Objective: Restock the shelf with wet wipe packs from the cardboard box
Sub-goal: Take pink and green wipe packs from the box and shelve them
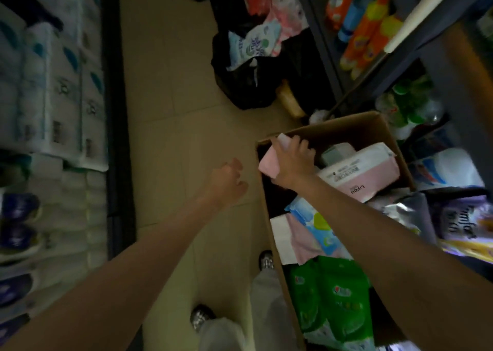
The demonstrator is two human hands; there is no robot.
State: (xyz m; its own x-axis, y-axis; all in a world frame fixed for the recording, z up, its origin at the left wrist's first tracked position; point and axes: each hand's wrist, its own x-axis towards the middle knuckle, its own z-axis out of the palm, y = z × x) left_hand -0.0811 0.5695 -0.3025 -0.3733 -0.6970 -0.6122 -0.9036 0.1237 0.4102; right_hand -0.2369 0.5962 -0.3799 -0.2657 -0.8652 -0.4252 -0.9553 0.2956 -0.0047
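Far left of the left hand, a shelf (53,97) holds white paper-roll packs. The left hand (229,184) hangs over the tile floor (173,97), fingers loosely curled, holding nothing. Just right of it stands an open cardboard box (357,126). The right hand (292,161) reaches into the box's far left corner, fingers wrapped around a pink pack (269,164) of wipes, tilted against the box wall. Right of that hand lies a larger pink-and-white pack (360,172). Nearer than the hand, the box holds a blue pack (314,222) and green packs (333,297). Beyond the hand, a black bag (248,81) holds more packs.
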